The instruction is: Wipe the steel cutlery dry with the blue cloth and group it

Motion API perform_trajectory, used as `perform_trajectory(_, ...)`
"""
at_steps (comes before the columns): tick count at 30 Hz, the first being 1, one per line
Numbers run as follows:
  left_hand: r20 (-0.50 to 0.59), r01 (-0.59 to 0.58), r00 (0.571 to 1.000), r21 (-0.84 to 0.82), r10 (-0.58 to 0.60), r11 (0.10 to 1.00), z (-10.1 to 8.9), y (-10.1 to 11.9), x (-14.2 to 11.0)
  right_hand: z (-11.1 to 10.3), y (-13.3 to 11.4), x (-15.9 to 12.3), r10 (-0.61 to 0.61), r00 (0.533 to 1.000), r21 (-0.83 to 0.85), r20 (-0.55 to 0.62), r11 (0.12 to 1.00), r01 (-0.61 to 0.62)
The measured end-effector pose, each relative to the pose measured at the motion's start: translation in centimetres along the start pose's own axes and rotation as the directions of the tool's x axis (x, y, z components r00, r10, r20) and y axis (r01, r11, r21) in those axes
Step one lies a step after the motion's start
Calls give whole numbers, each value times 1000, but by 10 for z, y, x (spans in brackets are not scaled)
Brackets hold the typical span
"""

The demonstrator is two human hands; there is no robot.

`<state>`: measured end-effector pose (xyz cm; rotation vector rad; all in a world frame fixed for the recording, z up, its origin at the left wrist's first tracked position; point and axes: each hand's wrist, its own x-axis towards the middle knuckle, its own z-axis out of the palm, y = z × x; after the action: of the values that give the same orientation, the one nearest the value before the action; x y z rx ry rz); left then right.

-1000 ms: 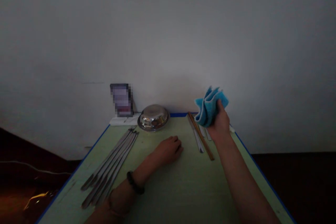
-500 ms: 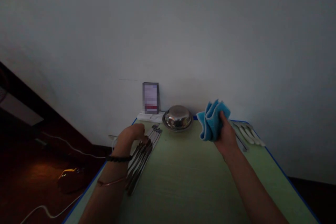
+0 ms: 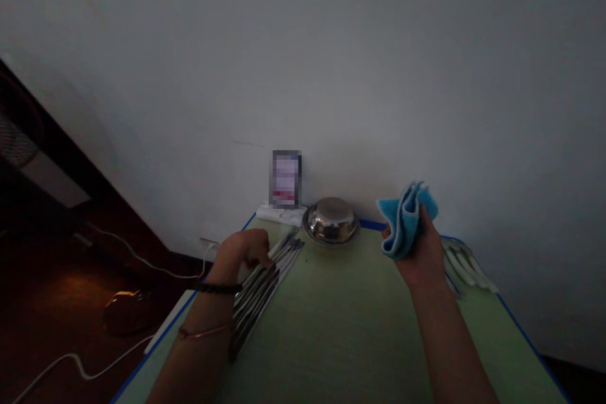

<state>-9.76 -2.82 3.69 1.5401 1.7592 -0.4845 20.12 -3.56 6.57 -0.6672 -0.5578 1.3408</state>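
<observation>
My left hand (image 3: 249, 250) is over a row of long metal cutlery (image 3: 258, 300) on the left of the table. Its fingers are curled and pinched together at the cutlery, and whatever is between the fingertips is hidden. On the right, my right hand (image 3: 421, 259) grips a folded blue cloth (image 3: 402, 221) with pale edges, held up above the table. Between the two, near the wall, a shiny metal bowl (image 3: 332, 221) sits upside down.
The green table (image 3: 341, 328) has blue edging and meets the wall. A blurred phone-like screen (image 3: 286, 178) stands on a white base (image 3: 279, 214) at the back. Several white-handled utensils (image 3: 466, 268) lie at the right edge. A white cable (image 3: 142, 265) runs on the left.
The view has shifted, so the table things appear further right. My left hand stays at the cutlery with fingers curled. My right hand still holds the cloth, now turned a little and squeezed narrower.
</observation>
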Motion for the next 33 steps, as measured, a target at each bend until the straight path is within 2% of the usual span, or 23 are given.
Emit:
perform_trajectory(3,-86,-115,990,-18,113,993,-7,-1,-29,1,-2,-4,67,994,35,-83,997,-65)
perform_trajectory(6,-212,-275,941,-23,264,961,-7,13,-64,6,-3,-8,69,989,61,-128,996,-62)
perform_trajectory(7,-316,-385,871,37,377,922,-6,21,-74,8,-3,-8,68,990,73,-121,996,-59)
perform_trajectory(9,-457,-540,703,158,546,827,0,42,-87,10,-4,-10,82,994,97,-71,992,-75)
perform_trajectory(10,-488,-597,639,174,595,783,4,52,-90,10,-5,-11,93,995,107,-44,990,-88)
perform_trajectory(11,-469,-647,616,157,633,746,7,63,-91,11,-7,-12,101,995,116,-19,988,-99)
perform_trajectory(12,-436,-692,611,111,660,714,11,73,-90,12,-8,-14,107,994,127,0,986,-106)
perform_trajectory(14,-389,-728,640,-31,663,685,17,90,-87,15,-13,-18,117,993,149,27,982,-120)
perform_trajectory(16,-414,-752,625,-89,662,654,21,104,-83,18,-18,-22,113,992,177,62,977,-122)
perform_trajectory(17,-451,-765,602,-89,659,638,22,110,-81,20,-20,-23,102,991,191,84,975,-116)
perform_trajectory(19,-523,-780,556,-60,646,622,23,121,-80,21,-24,-25,67,990,218,123,972,-92)
perform_trajectory(22,-596,-745,532,7,601,667,22,138,-80,21,-26,-26,45,988,242,148,967,-81)
perform_trajectory(24,-648,-683,497,119,577,721,22,148,-81,20,-24,-26,72,982,224,177,968,-112)
perform_trajectory(26,-694,-573,468,233,547,786,26,156,-81,21,-18,-26,120,974,166,191,974,-153)
perform_trajectory(28,-717,-463,466,301,518,833,33,162,-79,22,-11,-24,127,983,113,135,983,-143)
perform_trajectory(30,-707,-443,475,323,524,836,41,167,-78,22,-4,-21,85,996,120,24,989,-87)
perform_trajectory(32,-642,-543,497,294,583,786,47,169,-78,20,-2,-14,48,997,184,-59,982,-36)
perform_trajectory(33,-577,-615,526,249,625,748,48,169,-78,18,-3,-11,36,997,230,-68,973,-20)
